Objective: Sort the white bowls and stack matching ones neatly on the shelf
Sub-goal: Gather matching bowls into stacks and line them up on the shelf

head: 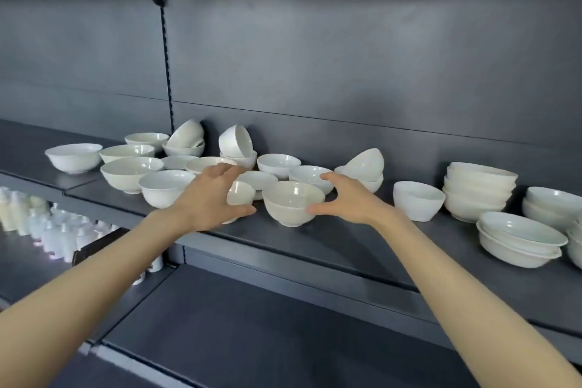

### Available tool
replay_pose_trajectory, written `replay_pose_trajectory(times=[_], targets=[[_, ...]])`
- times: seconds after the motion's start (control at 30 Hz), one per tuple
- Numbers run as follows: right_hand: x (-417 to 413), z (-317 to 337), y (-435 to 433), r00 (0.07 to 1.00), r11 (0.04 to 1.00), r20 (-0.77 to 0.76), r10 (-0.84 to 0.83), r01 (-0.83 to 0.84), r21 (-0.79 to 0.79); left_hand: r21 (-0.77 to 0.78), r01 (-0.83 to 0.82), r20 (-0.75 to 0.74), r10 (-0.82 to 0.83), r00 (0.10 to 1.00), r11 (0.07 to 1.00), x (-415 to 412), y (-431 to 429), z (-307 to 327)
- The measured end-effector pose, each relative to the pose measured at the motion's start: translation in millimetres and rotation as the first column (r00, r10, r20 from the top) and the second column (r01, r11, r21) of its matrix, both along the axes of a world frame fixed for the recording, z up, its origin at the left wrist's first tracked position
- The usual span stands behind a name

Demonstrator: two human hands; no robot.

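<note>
Head view: stacks (pixel 478 192) stand right of the front bowl (pixel 291 208), loose bowls (pixel 132 172) left of it await sorting; left hand (pixel 208 198) grips a small bowl (pixel 241 194), right hand (pixel 352 201) spread open beside the front bowl.

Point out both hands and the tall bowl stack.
Left hand (pixel 208 198): head view, back of hand.
Right hand (pixel 352 201): head view, back of hand.
Tall bowl stack (pixel 475 195): head view, middle bowl's wall.

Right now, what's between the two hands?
Head view: one upright white bowl between left hand and right hand; left hand also holds a smaller bowl.
</note>
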State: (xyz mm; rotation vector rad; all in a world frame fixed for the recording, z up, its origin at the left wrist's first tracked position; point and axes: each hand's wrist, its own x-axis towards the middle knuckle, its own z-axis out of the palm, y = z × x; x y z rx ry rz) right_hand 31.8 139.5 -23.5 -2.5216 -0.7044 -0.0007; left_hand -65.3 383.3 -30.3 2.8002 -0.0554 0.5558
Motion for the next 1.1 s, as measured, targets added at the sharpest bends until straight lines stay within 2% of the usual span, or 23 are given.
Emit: replay_pose_trajectory(times=[0.13,0.27,0.5,0.57,0.67,0.77,0.87,1.0,1.1], targets=[[10,-22,13,0.995,0.996,-0.091,0.028,-0.020,0.090,-0.086,-0.091,-0.044,0.087,0.995,0.992,2,16,-25],[11,-30,27,0.986,0.982,-0.166,0.015,0.017,0.190,-0.222,-0.082,-0.049,0.073,0.996,0.972,9,29,-33],[16,-48,41,0.993,0.903,-0.113,0.015,0.035,0.428,-0.418,-0.102,-0.027,0.099,0.995,0.903,21,48,-55],[10,-49,45,0.997,0.893,-0.080,0.013,0.025,0.448,-0.480,-0.083,0.004,0.097,0.995,0.873,24,50,-58],[5,-52,47,0.996,0.861,-0.080,-0.028,0.065,0.504,-0.495,-0.060,0.037,0.091,0.995,0.867,30,57,-65],[2,-56,46,0.991,0.805,-0.106,-0.087,0.133,0.579,-0.525,-0.010,0.134,0.094,0.986,0.851,31,64,-67],[-3,-58,43,0.983,0.787,-0.136,-0.123,0.180,0.590,-0.566,0.090,0.245,0.063,0.967,0.820,27,64,-64],[-10,-59,40,0.979,0.783,-0.171,-0.114,0.194,0.591,-0.707,0.262,0.287,-0.072,0.955,0.657,38,51,-36],[-15,-56,41,0.978,0.791,-0.188,-0.085,0.181,0.584,-0.730,0.372,0.295,-0.227,0.928,0.573,59,29,-20]])
